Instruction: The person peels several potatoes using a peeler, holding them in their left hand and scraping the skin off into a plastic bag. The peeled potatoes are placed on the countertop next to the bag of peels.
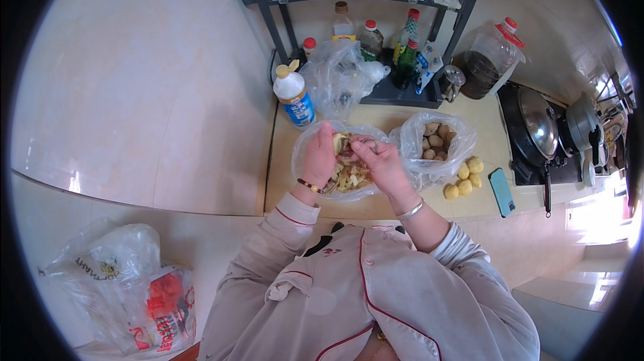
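My left hand is closed around a partly peeled potato, above an open clear plastic bag. In my right hand is a small metal peeler, its blade end against the potato. The fingers hide part of both. Brown and yellow potato peelings lie in the bag below. To the right, a second clear bag holds several unpeeled potatoes. Several peeled yellow potatoes rest on the countertop beside it.
A turquoise phone lies near the counter's front edge. Further right, a lidded pan sits on the black stove. Behind the bags stand a blue-and-white bottle, a crumpled plastic bag and a dark rack with bottles.
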The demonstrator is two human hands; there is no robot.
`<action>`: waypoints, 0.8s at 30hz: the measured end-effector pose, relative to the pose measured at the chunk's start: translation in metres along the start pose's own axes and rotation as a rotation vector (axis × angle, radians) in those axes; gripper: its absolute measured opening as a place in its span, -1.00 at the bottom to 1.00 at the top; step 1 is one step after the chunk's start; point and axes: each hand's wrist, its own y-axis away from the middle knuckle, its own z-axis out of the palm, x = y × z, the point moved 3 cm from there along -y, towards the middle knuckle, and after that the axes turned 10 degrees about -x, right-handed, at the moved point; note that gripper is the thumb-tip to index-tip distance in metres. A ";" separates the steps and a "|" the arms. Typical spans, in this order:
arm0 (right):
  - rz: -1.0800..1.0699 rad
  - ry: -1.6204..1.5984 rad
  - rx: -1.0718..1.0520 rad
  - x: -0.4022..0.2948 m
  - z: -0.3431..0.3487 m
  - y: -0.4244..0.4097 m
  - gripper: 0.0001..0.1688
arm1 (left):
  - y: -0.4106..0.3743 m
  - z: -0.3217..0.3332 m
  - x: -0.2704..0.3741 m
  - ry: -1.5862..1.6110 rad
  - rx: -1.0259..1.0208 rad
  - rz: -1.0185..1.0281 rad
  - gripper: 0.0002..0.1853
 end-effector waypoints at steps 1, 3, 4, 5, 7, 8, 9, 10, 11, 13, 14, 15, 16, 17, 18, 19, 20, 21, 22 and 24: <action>0.062 -0.258 -0.040 0.006 -0.006 -0.001 -0.70 | 0.001 0.001 0.003 0.115 -0.014 -0.086 -0.45; 0.127 -0.512 -0.077 0.010 -0.009 -0.001 -0.71 | 0.002 -0.001 0.005 0.403 -0.125 -0.262 -0.45; 0.130 -0.508 -0.073 0.009 -0.009 0.000 -0.71 | 0.003 0.000 0.005 0.547 -0.180 -0.351 -0.45; 0.134 -0.504 -0.069 0.008 -0.009 0.000 -0.71 | 0.003 0.000 0.003 0.593 -0.199 -0.347 -0.45; 0.132 -0.231 -0.013 0.002 -0.006 0.002 -0.71 | 0.004 0.001 0.000 0.686 -0.236 -0.338 -0.46; 0.130 -0.094 0.015 -0.001 -0.004 0.002 -0.70 | 0.005 0.000 0.001 0.544 -0.204 -0.301 -0.46; 0.114 -0.133 0.010 0.002 -0.004 0.003 -0.70 | 0.007 0.004 0.005 0.403 -0.176 -0.265 -0.47; 0.097 -0.172 0.005 0.008 -0.005 0.002 -0.70 | 0.008 0.005 0.008 0.262 -0.147 -0.229 -0.47; 0.080 -0.211 0.000 0.011 -0.005 0.003 -0.70 | 0.009 0.006 0.007 0.345 -0.198 -0.224 -0.48; 0.103 -0.457 -0.031 0.008 -0.006 0.001 -0.70 | 0.010 0.005 0.005 0.511 -0.293 -0.214 -0.48; 0.114 -0.580 -0.047 0.007 -0.006 0.001 -0.70 | 0.011 0.004 0.004 0.544 -0.306 -0.227 -0.49; 0.109 -0.523 -0.035 0.006 -0.008 0.001 -0.70 | 0.011 0.005 0.004 0.580 -0.322 -0.239 -0.49; 0.105 -0.465 -0.023 0.006 -0.009 0.001 -0.70 | 0.011 0.005 0.004 0.615 -0.337 -0.251 -0.49; 0.100 -0.407 -0.011 0.005 -0.011 0.002 -0.69 | 0.011 0.003 0.005 0.609 -0.300 -0.233 -0.48; 0.135 -0.209 -0.014 -0.002 -0.010 0.002 -0.69 | 0.010 -0.001 0.008 0.603 -0.259 -0.214 -0.48; 0.170 -0.010 -0.018 -0.016 -0.007 0.003 -0.69 | 0.011 -0.005 0.008 0.599 -0.217 -0.196 -0.47; 0.204 0.190 -0.022 -0.023 -0.005 0.004 -0.68 | 0.010 -0.013 0.008 0.542 -0.178 -0.163 -0.49; -0.003 0.566 -0.022 -0.027 -0.006 0.004 -0.67 | 0.009 -0.021 0.009 0.482 -0.148 -0.133 -0.51; -0.215 0.939 -0.021 -0.027 -0.006 0.006 -0.66 | 0.008 -0.027 0.010 0.421 -0.118 -0.102 -0.53; -0.235 1.076 -0.010 -0.020 -0.006 0.010 -0.64 | 0.013 -0.031 0.012 0.393 -0.102 -0.100 -0.59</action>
